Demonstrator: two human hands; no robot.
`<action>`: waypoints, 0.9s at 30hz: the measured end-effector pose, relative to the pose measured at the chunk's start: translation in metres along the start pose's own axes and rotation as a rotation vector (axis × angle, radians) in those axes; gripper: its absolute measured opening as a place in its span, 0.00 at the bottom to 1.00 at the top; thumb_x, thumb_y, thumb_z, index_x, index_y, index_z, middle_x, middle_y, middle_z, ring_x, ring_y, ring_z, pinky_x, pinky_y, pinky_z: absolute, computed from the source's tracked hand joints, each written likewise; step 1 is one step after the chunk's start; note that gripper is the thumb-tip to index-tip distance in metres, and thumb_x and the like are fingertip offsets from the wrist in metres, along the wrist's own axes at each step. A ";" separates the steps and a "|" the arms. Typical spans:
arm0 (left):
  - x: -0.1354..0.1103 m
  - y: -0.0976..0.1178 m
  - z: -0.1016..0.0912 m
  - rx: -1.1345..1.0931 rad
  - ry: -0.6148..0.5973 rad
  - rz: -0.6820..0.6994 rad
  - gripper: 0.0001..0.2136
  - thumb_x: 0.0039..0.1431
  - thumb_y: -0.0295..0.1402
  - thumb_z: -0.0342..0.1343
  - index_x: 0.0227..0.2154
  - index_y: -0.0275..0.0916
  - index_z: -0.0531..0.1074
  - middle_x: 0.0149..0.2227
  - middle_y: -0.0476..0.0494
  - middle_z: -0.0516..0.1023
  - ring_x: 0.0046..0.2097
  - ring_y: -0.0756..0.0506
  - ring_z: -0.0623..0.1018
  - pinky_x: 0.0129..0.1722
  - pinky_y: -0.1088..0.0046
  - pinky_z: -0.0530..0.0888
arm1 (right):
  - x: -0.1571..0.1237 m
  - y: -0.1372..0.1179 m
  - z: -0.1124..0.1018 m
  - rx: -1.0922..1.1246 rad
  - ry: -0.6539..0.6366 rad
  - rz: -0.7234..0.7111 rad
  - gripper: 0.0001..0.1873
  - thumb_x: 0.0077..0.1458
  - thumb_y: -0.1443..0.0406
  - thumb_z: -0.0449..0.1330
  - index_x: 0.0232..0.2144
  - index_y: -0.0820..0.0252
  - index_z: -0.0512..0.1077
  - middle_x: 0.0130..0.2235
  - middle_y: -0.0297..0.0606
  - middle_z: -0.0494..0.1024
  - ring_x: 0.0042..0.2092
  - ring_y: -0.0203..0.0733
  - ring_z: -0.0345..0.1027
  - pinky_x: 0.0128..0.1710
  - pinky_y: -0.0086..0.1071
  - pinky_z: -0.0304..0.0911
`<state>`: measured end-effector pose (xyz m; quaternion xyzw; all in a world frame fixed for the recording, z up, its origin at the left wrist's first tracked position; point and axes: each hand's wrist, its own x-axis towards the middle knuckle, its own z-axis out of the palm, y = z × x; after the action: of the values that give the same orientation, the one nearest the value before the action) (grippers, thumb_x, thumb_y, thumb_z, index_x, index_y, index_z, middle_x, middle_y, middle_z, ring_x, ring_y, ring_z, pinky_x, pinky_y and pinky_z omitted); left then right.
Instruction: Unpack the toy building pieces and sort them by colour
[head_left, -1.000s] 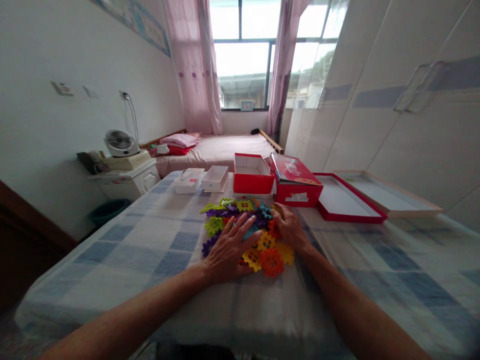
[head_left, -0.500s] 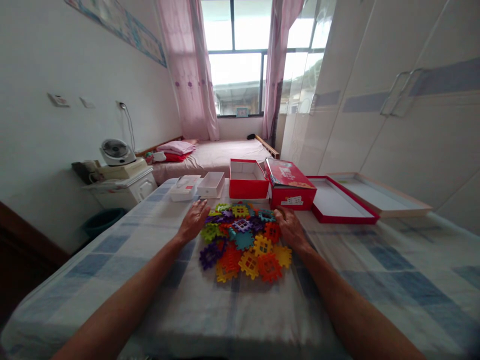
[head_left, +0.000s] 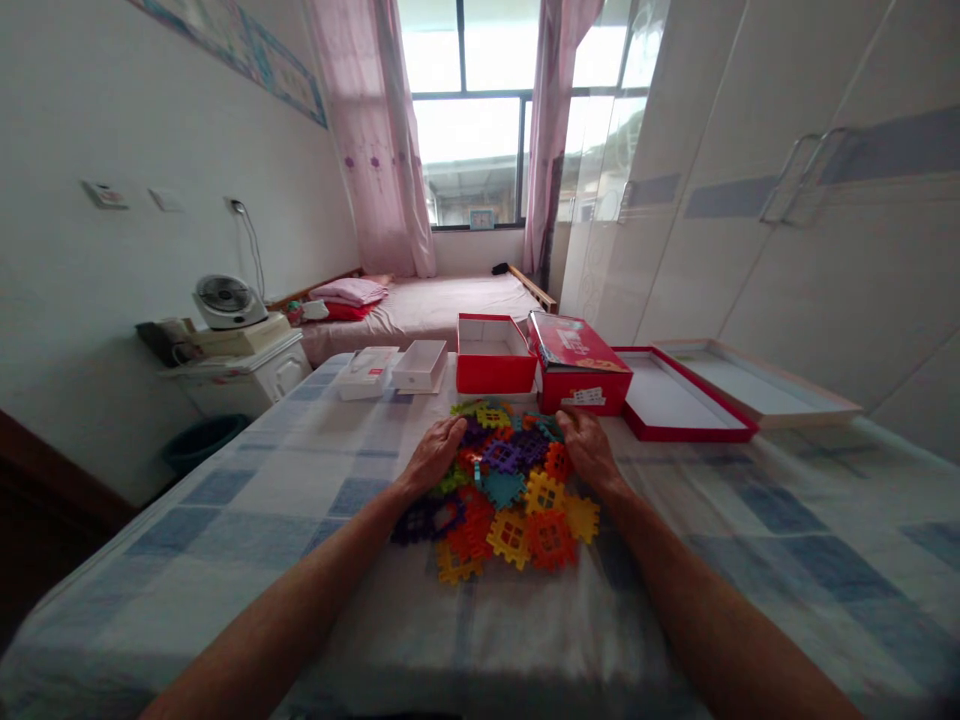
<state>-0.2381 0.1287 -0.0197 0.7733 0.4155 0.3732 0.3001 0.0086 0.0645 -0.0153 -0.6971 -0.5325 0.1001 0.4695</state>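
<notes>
A heap of colourful plastic interlocking tiles [head_left: 504,490] with toothed edges lies on the checked cloth, in yellow, orange, purple, green and teal. My left hand [head_left: 435,455] rests against the heap's left side, fingers stretched forward and touching the purple and green tiles. On the opposite side, my right hand [head_left: 589,450] lies beside the orange and teal tiles, its fingers reaching towards the back of the heap. Neither hand grips a tile. Some tiles are partly hidden under others and behind my left hand.
Behind the heap stand an open red box [head_left: 495,372], a red printed box [head_left: 581,365] and two small white boxes, one an open white box [head_left: 421,368]. A red-rimmed tray [head_left: 686,400] and a pale shallow tray [head_left: 765,385] lie to the right.
My left hand has moved right, pushing the left and back tiles inward, so the heap is narrower. My right hand stays at the right side. The view has shifted slightly.
</notes>
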 end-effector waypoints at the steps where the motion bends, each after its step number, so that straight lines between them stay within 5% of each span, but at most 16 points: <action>1: 0.000 0.001 0.001 -0.010 0.000 -0.001 0.25 0.61 0.49 0.39 0.45 0.35 0.73 0.49 0.38 0.75 0.54 0.40 0.71 0.58 0.61 0.62 | 0.001 0.001 -0.001 0.000 0.001 0.007 0.24 0.57 0.56 0.47 0.46 0.64 0.71 0.48 0.49 0.73 0.52 0.48 0.65 0.54 0.41 0.56; 9: 0.001 0.000 0.002 -0.231 0.092 -0.089 0.27 0.57 0.55 0.43 0.38 0.36 0.75 0.42 0.40 0.78 0.51 0.38 0.73 0.55 0.60 0.65 | 0.005 0.006 -0.006 -0.015 0.018 0.031 0.21 0.57 0.56 0.48 0.43 0.62 0.73 0.44 0.46 0.76 0.49 0.47 0.67 0.52 0.40 0.57; 15: 0.007 -0.027 -0.023 -0.582 0.335 -0.247 0.33 0.50 0.60 0.46 0.39 0.31 0.72 0.44 0.32 0.77 0.43 0.39 0.78 0.42 0.61 0.74 | 0.007 0.004 -0.012 -0.012 0.062 0.035 0.21 0.56 0.56 0.47 0.41 0.62 0.74 0.42 0.46 0.77 0.46 0.46 0.69 0.50 0.40 0.60; 20: 0.002 -0.032 -0.022 -0.543 0.368 -0.256 0.32 0.49 0.60 0.46 0.36 0.32 0.73 0.41 0.34 0.78 0.41 0.41 0.78 0.40 0.64 0.74 | 0.013 0.002 -0.030 -0.003 0.022 0.001 0.21 0.55 0.58 0.50 0.44 0.62 0.73 0.44 0.45 0.77 0.46 0.44 0.70 0.47 0.38 0.64; 27: 0.002 -0.012 0.002 -0.352 0.416 -0.165 0.33 0.53 0.59 0.41 0.40 0.33 0.74 0.44 0.34 0.77 0.47 0.39 0.75 0.46 0.61 0.71 | 0.007 0.025 -0.043 -0.074 -0.225 -0.218 0.22 0.51 0.64 0.54 0.49 0.59 0.70 0.49 0.41 0.75 0.50 0.45 0.68 0.52 0.42 0.61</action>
<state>-0.2403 0.1361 -0.0297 0.5796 0.4583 0.5648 0.3674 0.0553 0.0465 -0.0085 -0.6364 -0.6575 0.1063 0.3892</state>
